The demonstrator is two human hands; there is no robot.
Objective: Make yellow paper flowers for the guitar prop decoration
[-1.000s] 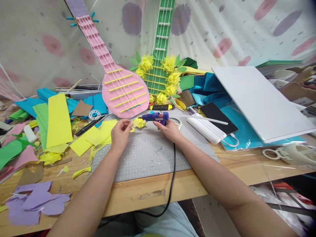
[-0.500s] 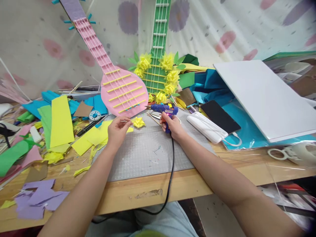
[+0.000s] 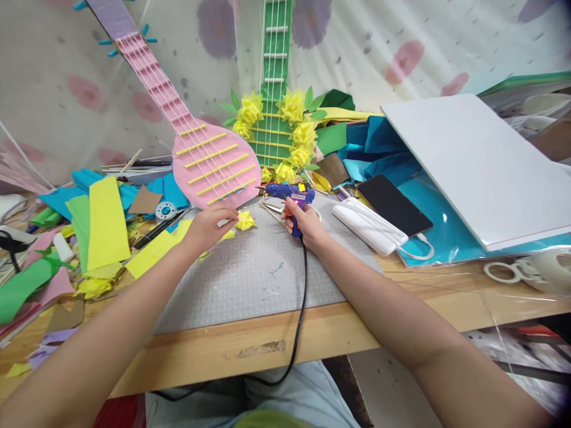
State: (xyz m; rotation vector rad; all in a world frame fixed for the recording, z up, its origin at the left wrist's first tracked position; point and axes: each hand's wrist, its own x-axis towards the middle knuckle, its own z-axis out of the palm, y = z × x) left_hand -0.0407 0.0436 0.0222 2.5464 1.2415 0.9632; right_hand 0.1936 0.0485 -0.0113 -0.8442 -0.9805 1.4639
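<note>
The thumb and fingertips of my left hand (image 3: 209, 230) are pinched together at the left side of a small yellow paper flower (image 3: 245, 220), over the grey cutting mat (image 3: 267, 279). The exact grip point is partly hidden by the fingers. My right hand (image 3: 304, 223) is wrapped around the handle of a blue glue gun (image 3: 285, 191), which has a small red light lit. Its nozzle points left, just above and right of the flower. Behind the hands stand a pink paper lute (image 3: 214, 160) and a green paper instrument (image 3: 272, 134) trimmed with yellow flowers.
Colored paper scraps (image 3: 107, 223) and a tape roll (image 3: 165, 211) crowd the left side. On the right lie a white power bank (image 3: 372, 229), a black phone (image 3: 395, 205) and a white board (image 3: 482, 172). The gun's black cord (image 3: 300, 315) drops over the table edge.
The whole view has shifted slightly. My left hand has turned, its wrist swinging left, and its fingertips are closer against the yellow flower. The glue gun stays in my right hand.
</note>
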